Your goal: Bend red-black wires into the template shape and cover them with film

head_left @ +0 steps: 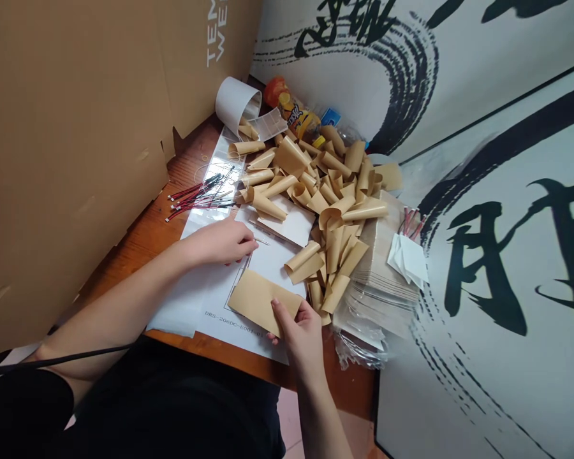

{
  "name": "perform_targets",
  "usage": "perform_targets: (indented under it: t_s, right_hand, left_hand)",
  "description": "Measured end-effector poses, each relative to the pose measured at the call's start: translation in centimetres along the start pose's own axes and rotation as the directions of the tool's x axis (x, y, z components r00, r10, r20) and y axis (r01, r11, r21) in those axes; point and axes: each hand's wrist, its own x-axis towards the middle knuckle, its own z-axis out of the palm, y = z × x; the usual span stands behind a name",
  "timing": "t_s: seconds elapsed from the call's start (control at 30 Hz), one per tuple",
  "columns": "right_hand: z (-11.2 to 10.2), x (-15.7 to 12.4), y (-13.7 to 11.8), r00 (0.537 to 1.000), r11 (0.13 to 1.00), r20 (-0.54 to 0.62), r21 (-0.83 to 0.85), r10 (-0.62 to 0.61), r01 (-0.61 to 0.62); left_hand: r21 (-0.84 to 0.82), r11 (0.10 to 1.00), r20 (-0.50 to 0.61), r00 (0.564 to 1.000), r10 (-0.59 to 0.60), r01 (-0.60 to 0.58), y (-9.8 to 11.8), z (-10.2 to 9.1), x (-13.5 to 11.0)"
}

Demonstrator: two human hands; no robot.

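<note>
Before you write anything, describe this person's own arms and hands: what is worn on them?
The left hand and right hand are ungloved, with no ring or watch visible. A black sleeve ends near the left elbow; a thin black cord crosses that arm.

White panels [545, 268] with black brush calligraphy [478, 223], a reddish-brown wooden table [187, 164], pale pink floor tiles [291, 424] below.

Toward seven o'clock, the flat rectangular tan paper piece [256, 298] is plain, matching the curled tan paper pieces [317, 202] at one. Thin wires [198, 196] at ten run red and black (their small connectors [167, 220] are white). At three, smooth white panels [478, 376] bear bold black brushwork [514, 315].
</note>
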Motion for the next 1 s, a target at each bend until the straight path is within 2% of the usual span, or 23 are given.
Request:
perform_targets:
  t_s: [0.1, 0.2, 0.37, 0.57, 0.73, 1.0]
  right_hand:
    - [-0.1, 0.0, -0.2, 0.999, 1.000, 0.033, -0.024, 0.019, -0.018]
    - [-0.1, 0.2, -0.3, 0.999, 0.999, 0.052, -0.043, 0.016, -0.014]
    - [0.2, 0.5, -0.1, 0.998, 0.998, 0.057, -0.065, -0.002, 0.006]
    - [0.2, 0.7, -0.3, 0.998, 0.990, 0.061, -0.139, -0.030, 0.038]
    - [0.3, 0.9, -0.4, 0.998, 0.984, 0.048, -0.171, -0.041, 0.048]
    - [0.0, 1.2, -0.5, 0.995, 0.975, 0.066, -0.205, -0.077, 0.089]
  left_hand:
    - [0.052, 0.999, -0.081, 0.997, 0.000, 0.005, -0.6, 0.1, 0.3]
    - [0.049, 0.999, -0.078, 0.997, -0.003, 0.007, -0.8, 0.3, 0.4]
    - [0.093, 0.996, -0.006, 1.000, 0.007, -0.007, -0.6, 0.2, 0.2]
    - [0.113, 0.984, 0.095, 0.987, 0.130, -0.140, 0.3, 0.7, 0.1]
    - [0.201, 0.970, 0.127, 0.986, 0.111, -0.135, 0.8, 1.1, 0.0]
    - [0.272, 0.952, 0.199, 0.976, 0.084, -0.138, 0.9, 0.8, 0.0]
